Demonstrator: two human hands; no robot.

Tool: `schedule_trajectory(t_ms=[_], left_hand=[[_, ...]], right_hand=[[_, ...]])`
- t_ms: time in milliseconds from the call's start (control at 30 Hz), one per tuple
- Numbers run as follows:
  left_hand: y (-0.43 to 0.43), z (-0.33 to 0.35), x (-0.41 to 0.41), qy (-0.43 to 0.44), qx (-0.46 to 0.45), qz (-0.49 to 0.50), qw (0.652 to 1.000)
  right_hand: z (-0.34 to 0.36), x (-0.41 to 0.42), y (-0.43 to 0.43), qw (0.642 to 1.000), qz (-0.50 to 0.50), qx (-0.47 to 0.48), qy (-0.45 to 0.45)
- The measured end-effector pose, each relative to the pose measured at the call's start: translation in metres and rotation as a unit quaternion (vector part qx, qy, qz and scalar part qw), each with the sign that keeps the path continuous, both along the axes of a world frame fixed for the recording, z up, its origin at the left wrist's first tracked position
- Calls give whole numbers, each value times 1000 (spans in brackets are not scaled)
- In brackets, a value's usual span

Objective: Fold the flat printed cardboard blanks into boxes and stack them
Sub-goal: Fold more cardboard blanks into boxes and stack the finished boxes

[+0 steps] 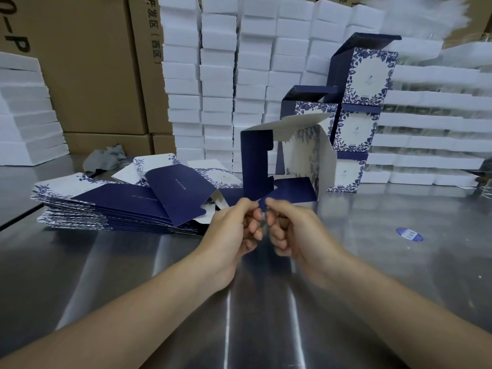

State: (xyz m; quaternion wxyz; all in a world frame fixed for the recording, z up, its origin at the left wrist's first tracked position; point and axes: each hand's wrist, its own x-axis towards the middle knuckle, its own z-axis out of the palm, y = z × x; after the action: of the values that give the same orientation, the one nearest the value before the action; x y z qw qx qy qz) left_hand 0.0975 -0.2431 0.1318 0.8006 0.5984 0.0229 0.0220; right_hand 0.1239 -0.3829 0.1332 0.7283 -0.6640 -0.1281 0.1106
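**Mid-fold, bottom flaps next**

Holds a half-formed box [300, 153] upright at the centre of the frame, white inside showing, top panel tipped up and back; cannot tell whether its lower edge touches the steel table [266, 302]. Pinches the near tip of its navy flap [290, 191] with left hand [239, 225] and right hand [287, 227] side by side just below centre, thumb and forefinger of each closed on the card edge and the remaining fingers curled under. Probably gripped that close together to bend the flap cleanly along its crease and tuck it toward the notched side flap [255, 166] standing at the box's left – the bottom-closing step, by the look of it.

Keeps the pile of flat blanks [111, 206] at middle left, fanned loosely and near the left hand, presumably for quick picking. Parks the finished boxes [356, 129] at centre right in stepped columns, lids up, against the white foam blocks [218, 75] – likely for support and to stay out of the folding patch. Judging by that thick pile, plenty left to fold.
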Motion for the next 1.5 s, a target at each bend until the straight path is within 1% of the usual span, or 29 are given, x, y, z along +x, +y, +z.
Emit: schedule_trajectory(t_ms=[67, 200, 333, 400, 467, 567, 633, 700, 867, 967, 1100, 1200, 1367, 1433, 1500], left_hand=[[-3, 0, -2, -6, 23, -2, 1000], [-6, -3, -5, -8, 48, -4, 999], [-9, -5, -7, -9, 42, -28, 999], [-9, -5, -5, -17, 38, -28, 999], [-8, -5, -3, -20, 26, -27, 999], [-5, -4, -2, -6, 14, -23, 1000], [-2, -3, -1, 11, 6, -17, 1000], [-1, -2, -1, 18, 9, -12, 1000], [-6, -2, -4, 6, 11, 7, 1000], [-5, -2, -5, -13, 36, 28, 999], [-4, -3, -5, -7, 28, 70, 997], [2, -1, -1, -2, 15, 88, 996], [1, -5, 0, 17, 24, 75, 997], [1, -5, 0, 30, 4, 62, 998], [2, -4, 1, 30, 4, 39, 999]], right_hand=[[0, -1, 2, 1000, -7, -8, -4], [-5, -1, 3, 999, -35, 30, 15], [-6, -2, 4, 999, -28, 32, 17], [-5, -2, 4, 999, -11, 40, 27], [-5, -1, 2, 999, -1, 28, 30], [-6, 0, 3, 999, -11, 20, 39], [-7, 1, 3, 997, -40, 46, 55], [-7, 2, 2, 995, -65, 54, 53], [-6, 2, 1, 991, -82, 81, 63], [-3, 3, 0, 992, -68, 77, 69], [-6, 3, 2, 995, -67, 38, 62], [-5, 5, -1, 992, -92, 57, 67], [-6, 8, -4, 989, -107, 84, 51], [-7, 9, -3, 991, -101, 77, 39], [-7, 8, -2, 994, -80, 76, 29]])
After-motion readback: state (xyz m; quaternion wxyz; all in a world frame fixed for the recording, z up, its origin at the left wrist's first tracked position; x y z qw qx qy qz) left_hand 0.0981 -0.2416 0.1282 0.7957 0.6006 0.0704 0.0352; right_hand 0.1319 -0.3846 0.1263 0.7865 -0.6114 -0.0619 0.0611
